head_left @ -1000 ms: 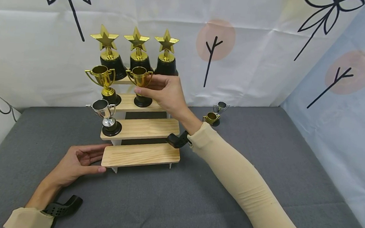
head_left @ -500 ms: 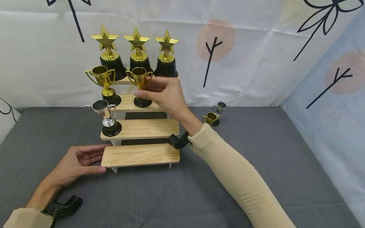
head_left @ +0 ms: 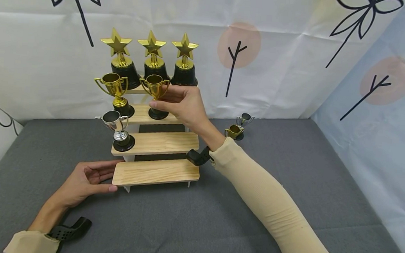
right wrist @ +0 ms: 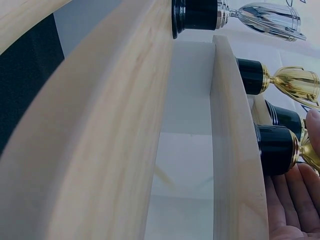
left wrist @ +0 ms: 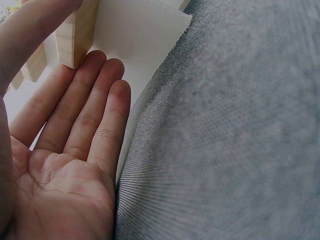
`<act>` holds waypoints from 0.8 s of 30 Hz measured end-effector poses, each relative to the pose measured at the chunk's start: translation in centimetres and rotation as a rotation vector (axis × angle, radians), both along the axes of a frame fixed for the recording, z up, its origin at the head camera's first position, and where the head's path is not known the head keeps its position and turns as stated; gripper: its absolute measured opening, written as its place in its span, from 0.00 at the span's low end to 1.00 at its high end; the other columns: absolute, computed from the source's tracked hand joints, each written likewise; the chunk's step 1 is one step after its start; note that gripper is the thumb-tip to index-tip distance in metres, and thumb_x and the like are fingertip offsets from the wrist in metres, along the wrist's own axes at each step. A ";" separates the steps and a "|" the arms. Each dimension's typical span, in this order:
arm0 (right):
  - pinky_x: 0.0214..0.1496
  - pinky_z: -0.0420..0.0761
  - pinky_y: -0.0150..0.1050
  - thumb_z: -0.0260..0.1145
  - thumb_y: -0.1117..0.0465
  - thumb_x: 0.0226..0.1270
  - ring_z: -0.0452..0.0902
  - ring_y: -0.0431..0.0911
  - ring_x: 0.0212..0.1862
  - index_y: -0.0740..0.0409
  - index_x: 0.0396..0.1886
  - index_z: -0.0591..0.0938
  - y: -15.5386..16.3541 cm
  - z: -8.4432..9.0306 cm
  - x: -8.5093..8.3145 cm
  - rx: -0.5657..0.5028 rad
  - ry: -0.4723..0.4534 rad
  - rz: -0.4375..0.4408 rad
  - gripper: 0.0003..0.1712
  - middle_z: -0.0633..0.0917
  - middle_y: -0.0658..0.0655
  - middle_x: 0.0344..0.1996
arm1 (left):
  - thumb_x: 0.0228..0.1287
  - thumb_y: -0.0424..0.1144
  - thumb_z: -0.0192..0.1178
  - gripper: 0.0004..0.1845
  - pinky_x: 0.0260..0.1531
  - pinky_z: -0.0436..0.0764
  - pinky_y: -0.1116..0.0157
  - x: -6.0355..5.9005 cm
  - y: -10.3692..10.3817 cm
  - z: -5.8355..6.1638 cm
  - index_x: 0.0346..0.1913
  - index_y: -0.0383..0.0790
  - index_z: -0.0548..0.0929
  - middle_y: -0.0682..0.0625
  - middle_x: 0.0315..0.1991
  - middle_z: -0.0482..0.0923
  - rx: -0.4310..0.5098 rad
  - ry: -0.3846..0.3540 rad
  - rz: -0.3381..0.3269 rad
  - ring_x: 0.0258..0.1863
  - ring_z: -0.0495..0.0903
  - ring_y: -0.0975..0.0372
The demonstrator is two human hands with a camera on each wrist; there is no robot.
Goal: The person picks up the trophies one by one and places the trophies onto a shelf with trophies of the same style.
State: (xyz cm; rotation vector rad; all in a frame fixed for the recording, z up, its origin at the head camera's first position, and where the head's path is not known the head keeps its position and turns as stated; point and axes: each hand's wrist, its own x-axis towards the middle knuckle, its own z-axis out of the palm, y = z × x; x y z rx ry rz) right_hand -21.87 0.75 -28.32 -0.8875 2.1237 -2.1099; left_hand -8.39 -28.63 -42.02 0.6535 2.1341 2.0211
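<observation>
Almost nothing has moved since the earlier frame. Beside the lower left end of the stepped stand (head_left: 156, 172), the left hand (head_left: 82, 181) keeps straight fingers, gripping nothing; on its second-highest shelf (head_left: 139, 113), the right hand (head_left: 186, 104) pinches a shiny, two-handled gold cup (head_left: 155, 84), best freed once its black base (head_left: 158, 113) sits flat.

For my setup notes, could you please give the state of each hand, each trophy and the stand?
left hand: touching stand
right hand: holding middle cup
middle cup: upright
stand: upright
star trophies: upright, unheld
left gold cup: upright, unheld
near silver cup: upright, unheld
far silver cup: upright, unheld
far gold cup: mouth up
</observation>
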 end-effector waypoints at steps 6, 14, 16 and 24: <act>0.52 0.88 0.38 0.78 0.72 0.56 0.88 0.47 0.45 0.70 0.50 0.86 0.1 0.0 0.1 0.003 0.009 -0.003 0.20 0.90 0.62 0.42 | 0.49 0.11 0.67 0.35 0.57 0.83 0.67 0.0 0.0 -0.1 0.64 0.14 0.70 0.56 0.61 0.81 0.002 -0.002 -0.001 0.58 0.82 0.64; 0.53 0.88 0.38 0.78 0.72 0.57 0.88 0.47 0.46 0.70 0.51 0.86 0.3 -0.1 0.2 0.006 0.017 -0.002 0.21 0.90 0.62 0.43 | 0.49 0.11 0.67 0.35 0.57 0.83 0.67 0.0 -0.1 -0.2 0.64 0.14 0.70 0.57 0.60 0.81 -0.002 -0.004 0.005 0.57 0.82 0.65; 0.53 0.88 0.39 0.78 0.72 0.57 0.88 0.48 0.47 0.70 0.52 0.86 0.4 -0.1 0.2 0.002 0.011 0.001 0.21 0.89 0.62 0.44 | 0.49 0.11 0.67 0.35 0.57 0.83 0.67 0.0 -0.1 -0.2 0.64 0.14 0.69 0.57 0.61 0.81 0.001 -0.003 0.003 0.58 0.81 0.65; 0.56 0.87 0.38 0.77 0.71 0.58 0.87 0.49 0.50 0.68 0.55 0.85 1.2 -0.1 0.3 0.006 -0.003 -0.010 0.23 0.88 0.61 0.49 | 0.49 0.10 0.67 0.35 0.58 0.82 0.67 -0.1 0.0 -0.1 0.63 0.12 0.69 0.56 0.61 0.81 0.022 0.006 -0.001 0.58 0.81 0.64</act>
